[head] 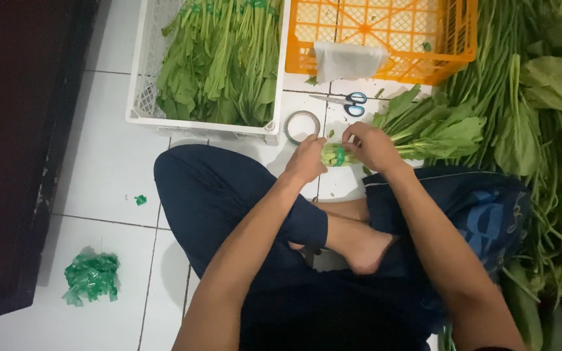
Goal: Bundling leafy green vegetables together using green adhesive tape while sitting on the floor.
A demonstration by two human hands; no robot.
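2 hands meet on 1 bundle of greens (417, 127), and from where I watch that meeting is what matters; going left to right, I pass a crumpled green plastic wad (92, 278) on the white tile floor (105, 162), then a white crate (139, 97) packed with leafy stalks, then a roll of tape (302, 126) lying flat just ahead of my knuckles. My left hand (306, 160) is closed around the cut stem end of the bundle, fingers curled under it; my right hand (372, 147) grips the same end from the other side, pinching at the green band (338, 155) that circles the stems, so the 2 hands touch the bundle just beside each other. The bundle's long axis runs from that banded end out to the right and slightly away from me, leaves fanning toward the big heap of loose greens (541, 130); the stems point left, toward my left hand, while the right hand lies nearer the leafy length. Blue-handled scissors (349, 102) rest on the tile beyond the hands, near the orange crate (385, 32) holding a white cloth (347, 60); I cannot tell whether the band is fully closed.
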